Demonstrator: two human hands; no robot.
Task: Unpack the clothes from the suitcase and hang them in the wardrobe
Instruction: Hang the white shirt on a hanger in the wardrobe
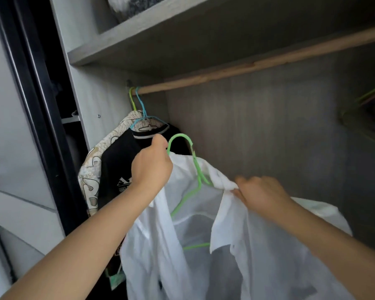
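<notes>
Blurred hangers (368, 105) at right; white shirt (258, 245) cut off below.

thin white cloth shirt (236, 245), glossy green hanger (198, 169), matt wood rail (268, 59).

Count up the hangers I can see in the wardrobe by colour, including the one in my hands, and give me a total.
Green hangers: 2, one on the rod and one in the white shirt
Blue hangers: 1
Total: 3 clear hangers. A blurred bunch at the right edge cannot be counted.
</notes>
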